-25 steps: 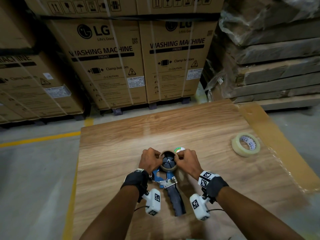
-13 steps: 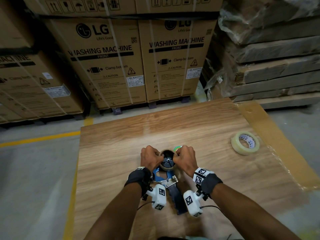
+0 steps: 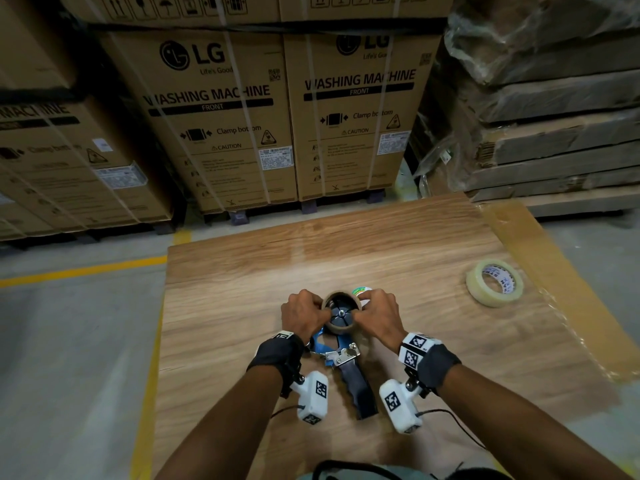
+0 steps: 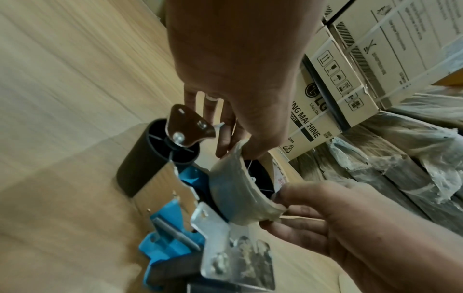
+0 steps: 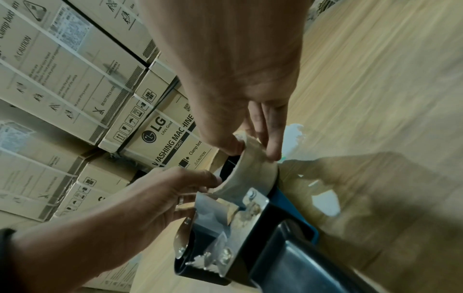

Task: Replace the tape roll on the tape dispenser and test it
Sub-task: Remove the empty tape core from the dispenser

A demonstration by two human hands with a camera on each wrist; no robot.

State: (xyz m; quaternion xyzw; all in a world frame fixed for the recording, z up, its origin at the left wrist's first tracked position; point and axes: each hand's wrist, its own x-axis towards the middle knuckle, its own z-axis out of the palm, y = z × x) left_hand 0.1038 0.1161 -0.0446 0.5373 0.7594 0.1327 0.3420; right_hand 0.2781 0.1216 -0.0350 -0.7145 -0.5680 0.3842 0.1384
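Hands (image 3: 341, 315) gripping core (image 3: 341, 329) (spindle half-hidden)

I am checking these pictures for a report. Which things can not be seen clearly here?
- Head view: the dispenser front end, hidden under the left hand.
- Head view: the small white item beyond the old core, mostly behind the right hand.
- Head view: print inside the new tape roll, too small.
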